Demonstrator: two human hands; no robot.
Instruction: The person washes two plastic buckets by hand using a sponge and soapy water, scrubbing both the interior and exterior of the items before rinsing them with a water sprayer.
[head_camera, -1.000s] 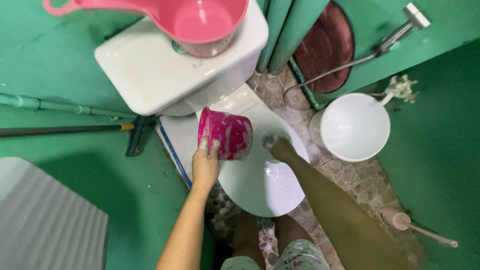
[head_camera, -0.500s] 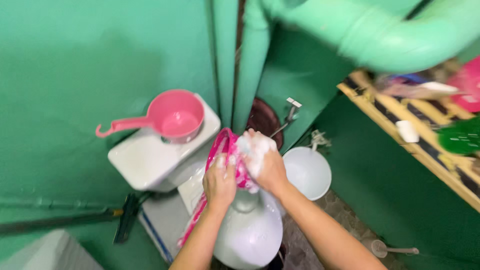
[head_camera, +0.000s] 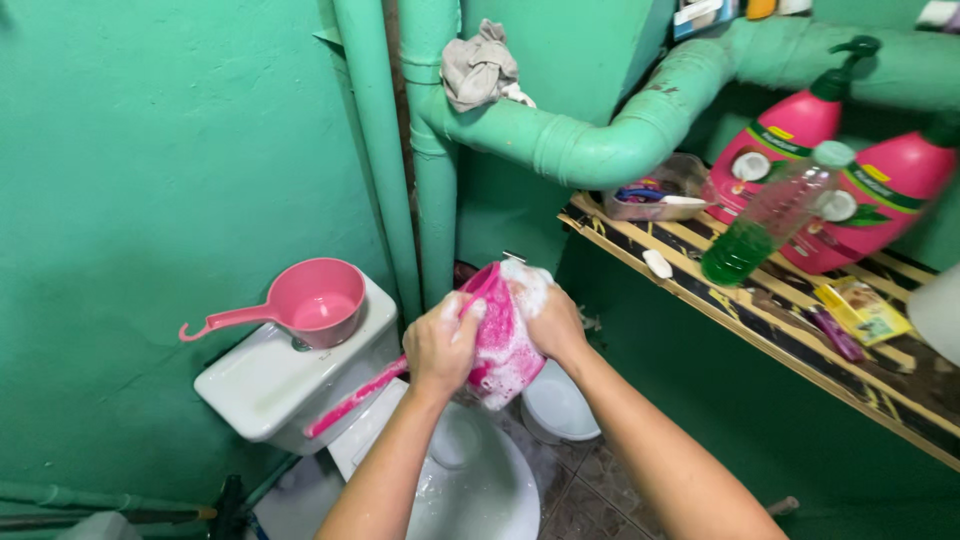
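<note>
My left hand (head_camera: 440, 345) grips the near side of a soapy pink dipper (head_camera: 500, 345), whose long pink handle (head_camera: 355, 397) slants down to the left. My right hand (head_camera: 548, 318) presses on the dipper's far side with white foam on the fingers; whether it holds a sponge under the foam I cannot tell. Both hands hold the dipper in the air above the white toilet bowl (head_camera: 480, 495).
A second pink dipper (head_camera: 312, 300) sits on the white toilet tank (head_camera: 270, 385). Green pipes (head_camera: 590, 135) cross overhead with a grey rag (head_camera: 480, 65). A wooden shelf (head_camera: 780, 325) on the right holds pink pump bottles (head_camera: 790, 135), a green-liquid bottle (head_camera: 765, 220) and small items. A white bucket (head_camera: 560, 405) stands on the floor.
The view tilted up from the toilet to the wall and shelf. The pink dipper was lifted off the bowl, and my right hand came onto it, covered in foam.
</note>
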